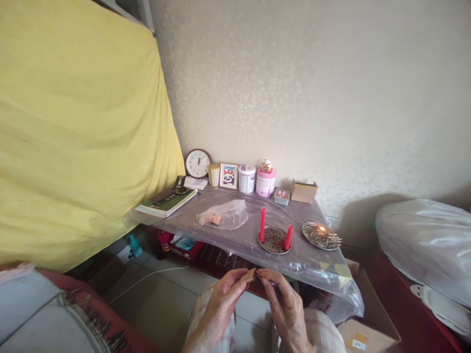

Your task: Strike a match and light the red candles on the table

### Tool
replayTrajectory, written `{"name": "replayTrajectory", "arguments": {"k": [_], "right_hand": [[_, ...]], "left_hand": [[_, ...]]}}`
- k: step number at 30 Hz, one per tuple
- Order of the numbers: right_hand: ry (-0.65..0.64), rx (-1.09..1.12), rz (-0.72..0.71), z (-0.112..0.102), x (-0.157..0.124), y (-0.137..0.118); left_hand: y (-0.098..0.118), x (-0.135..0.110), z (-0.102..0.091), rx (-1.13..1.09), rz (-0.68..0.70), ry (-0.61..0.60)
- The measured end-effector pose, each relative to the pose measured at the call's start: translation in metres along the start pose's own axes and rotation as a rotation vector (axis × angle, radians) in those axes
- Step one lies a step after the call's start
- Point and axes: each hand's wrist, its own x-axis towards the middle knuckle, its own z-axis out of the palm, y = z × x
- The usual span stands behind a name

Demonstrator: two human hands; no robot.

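My left hand grips a small brown matchbox between thumb and fingers, above my knees. My right hand is closed in a pinch at the box's right end, on what looks like a matchstick, mostly covered by the fingers. Beyond the hands, two red candles of unequal height stand upright on a round metal plate with dark grains; no flame shows on them. To their right, another metal plate bears a heap of matchsticks, with a small flame among them.
The low table has a plastic cover. On it are a crumpled plastic bag with pinkish pieces, a green book, a clock, tins and a small cardboard box. A carton stands at right.
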Motion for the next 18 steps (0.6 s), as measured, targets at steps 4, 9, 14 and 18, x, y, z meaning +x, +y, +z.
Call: {"name": "replayTrajectory", "arguments": {"k": [4,9,14,18], "right_hand": [[-0.015,0.000,0.010,0.0007,-0.0023,0.0017],[-0.006,-0.049,-0.014,0.0017,-0.0047,0.0048],[-0.024,-0.098,-0.026,0.0008,-0.0004,0.0011],[0.006,-0.148,-0.048,-0.0019,0.0034,-0.0037]], "left_hand": [[0.0006,-0.0021,0.0018,-0.005,0.003,-0.016],[-0.0015,-0.0030,0.0020,0.014,0.010,-0.005],[-0.0006,-0.0021,0.0019,0.016,0.012,0.025],[-0.0001,0.0003,0.0027,-0.015,0.021,0.060]]}}
